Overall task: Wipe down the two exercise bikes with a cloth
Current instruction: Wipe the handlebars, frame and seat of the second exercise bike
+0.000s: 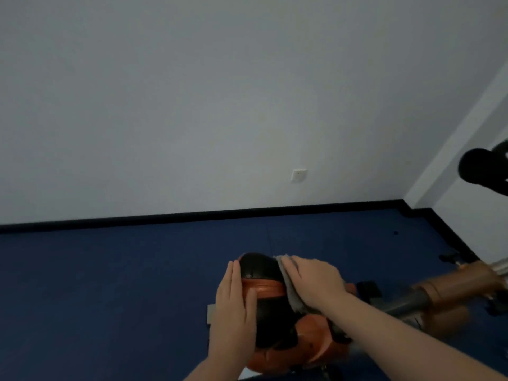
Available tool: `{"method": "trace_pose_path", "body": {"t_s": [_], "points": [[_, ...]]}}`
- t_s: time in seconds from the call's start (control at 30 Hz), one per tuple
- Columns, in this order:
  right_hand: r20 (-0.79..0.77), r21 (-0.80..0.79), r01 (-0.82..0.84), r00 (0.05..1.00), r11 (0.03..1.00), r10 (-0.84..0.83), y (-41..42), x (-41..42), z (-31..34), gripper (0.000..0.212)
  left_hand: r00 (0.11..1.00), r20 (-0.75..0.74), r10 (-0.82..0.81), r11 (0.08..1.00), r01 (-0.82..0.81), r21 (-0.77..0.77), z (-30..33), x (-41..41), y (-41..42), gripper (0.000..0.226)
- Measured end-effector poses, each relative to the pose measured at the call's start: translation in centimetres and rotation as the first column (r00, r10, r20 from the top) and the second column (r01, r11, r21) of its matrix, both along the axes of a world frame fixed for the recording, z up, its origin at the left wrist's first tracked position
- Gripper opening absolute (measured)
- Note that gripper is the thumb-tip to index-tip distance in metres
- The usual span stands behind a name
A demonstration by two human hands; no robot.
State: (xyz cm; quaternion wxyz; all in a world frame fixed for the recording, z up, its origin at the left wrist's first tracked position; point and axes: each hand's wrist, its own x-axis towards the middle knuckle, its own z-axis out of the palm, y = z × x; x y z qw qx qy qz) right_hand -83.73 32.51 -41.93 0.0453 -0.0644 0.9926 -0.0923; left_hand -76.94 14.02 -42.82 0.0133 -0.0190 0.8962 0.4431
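Observation:
An exercise bike's black and orange seat [259, 270] sits low in the middle of the view, with the orange frame [453, 281] running off to the right. My left hand [233, 301] lies flat with straight fingers against the seat's left side. My right hand [313, 279] presses a grey cloth [292, 294] against the seat's right side, fingers laid over the cloth. Part of the cloth is hidden under the hand. A black foam handlebar grip [479, 170] shows at the right edge; I cannot tell which bike it belongs to.
Dark blue floor [110, 284] spreads around the bike up to a black skirting board [192, 215] and a pale wall with a white socket [298, 175]. A wall corner juts out at the far right. A small grey plate [210, 313] lies on the floor left of the seat.

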Motion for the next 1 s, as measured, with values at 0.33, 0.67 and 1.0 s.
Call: {"method": "trace_pose_path", "body": {"t_s": [0.33,0.67,1.0], "points": [[-0.038,-0.144,-0.655,0.753,0.742,0.657,-5.4,-2.6,1.3,0.051,0.990,0.114,0.083,0.996,-0.085,0.017,-0.7,4.5,-0.6,0.063],[0.037,-0.143,-0.537,0.837,0.831,0.547,-8.0,-4.3,1.5,0.046,0.985,0.161,0.064,0.995,-0.050,-0.089,-0.4,4.4,-0.9,0.062],[0.104,-0.199,0.007,0.995,0.980,0.014,-9.3,-3.3,1.9,0.044,0.989,0.136,0.065,0.998,-0.066,0.007,-0.7,4.2,-0.9,0.064]]}}
